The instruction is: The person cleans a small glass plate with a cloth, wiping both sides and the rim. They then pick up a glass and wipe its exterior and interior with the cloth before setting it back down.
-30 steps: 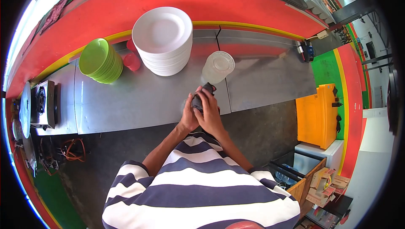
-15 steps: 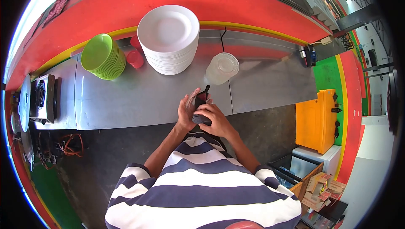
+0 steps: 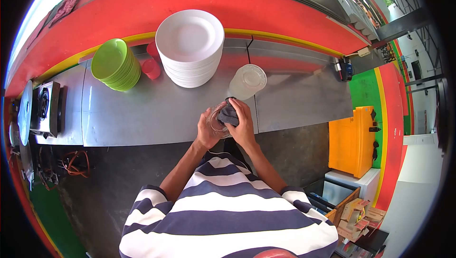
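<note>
My left hand (image 3: 206, 132) is wrapped round the side of a small clear, see-through container (image 3: 214, 121) with a round rim. A dark grey cloth (image 3: 229, 115) is bunched in my right hand (image 3: 244, 128), pressed against the container's opening. Both hands are close together in front of my body, at the near edge of the metal counter (image 3: 142, 115). Just beyond them stands a translucent tub (image 3: 248, 82) with a round top.
A tall stack of white plates (image 3: 190, 44) stands at the back, with green bowls (image 3: 115, 65) and a red cup (image 3: 151, 69) to its left. A gas stove (image 3: 46, 108) is at far left. An orange cooler box (image 3: 351, 141) stands at right.
My right hand has moved up with the dark cloth, which is now bunched at the clear container's opening. The cloth's dark upper end no longer sticks up, and the container shows more.
</note>
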